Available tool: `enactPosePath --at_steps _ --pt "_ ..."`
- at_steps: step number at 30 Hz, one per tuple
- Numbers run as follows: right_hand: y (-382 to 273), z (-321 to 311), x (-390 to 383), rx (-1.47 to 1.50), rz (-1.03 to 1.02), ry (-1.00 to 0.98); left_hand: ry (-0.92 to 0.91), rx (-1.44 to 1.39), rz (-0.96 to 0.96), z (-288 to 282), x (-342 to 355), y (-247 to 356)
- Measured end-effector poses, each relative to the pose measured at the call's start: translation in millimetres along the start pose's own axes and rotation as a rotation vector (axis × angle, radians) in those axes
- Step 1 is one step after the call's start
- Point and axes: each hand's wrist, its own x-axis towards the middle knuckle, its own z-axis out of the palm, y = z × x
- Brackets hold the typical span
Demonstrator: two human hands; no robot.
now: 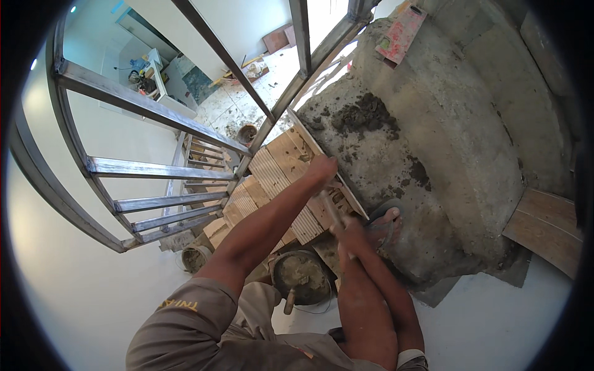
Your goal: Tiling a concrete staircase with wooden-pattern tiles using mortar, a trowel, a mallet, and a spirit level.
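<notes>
My left hand (323,169) is closed over the upper edge of a narrow upright tile (351,199) along the front of a rough cement step (445,154). My right hand (352,235), nearer to me, grips a tool with a pale stick-like handle (332,210). The handle slants up toward the left hand, and I cannot make out the tool's head. Dark wet mortar (365,116) lies in clumps on the step behind the tile. My sandalled foot (388,224) rests on the step beside the tile's near end.
A black bucket of mortar (302,278) stands close to my legs, with a wooden-handled tool (289,302) at its rim. Tiled stairs (272,185) descend at the left beside a metal railing (154,111). A red-stained level-like bar (402,36) lies at the far side; brown tiles (547,229) are at right.
</notes>
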Motion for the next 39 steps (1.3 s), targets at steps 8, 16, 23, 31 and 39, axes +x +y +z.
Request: enactPosePath --at_steps 8,16,23,31,39 --pt "-9.5 9.6 2.9 -0.085 0.014 -0.037 -0.147 0.511 0.265 -25.1 45.4 -39.4" --pt "-12.7 32.2 15.4 0.045 -0.157 -0.275 -0.071 0.891 0.466 -73.9 90.6 -80.8" --pt "5.4 30.4 38.2 0.033 0.044 -0.057 0.083 0.175 -0.005 -32.2 20.7 -16.3" --pt "-0.4 15.4 26.0 0.093 0.120 -0.167 0.091 0.184 -0.066 -23.3 -1.9 7.4" --pt "1.1 29.4 30.7 0.009 -0.067 -0.166 -0.032 0.752 0.366 -62.2 56.9 -54.2"
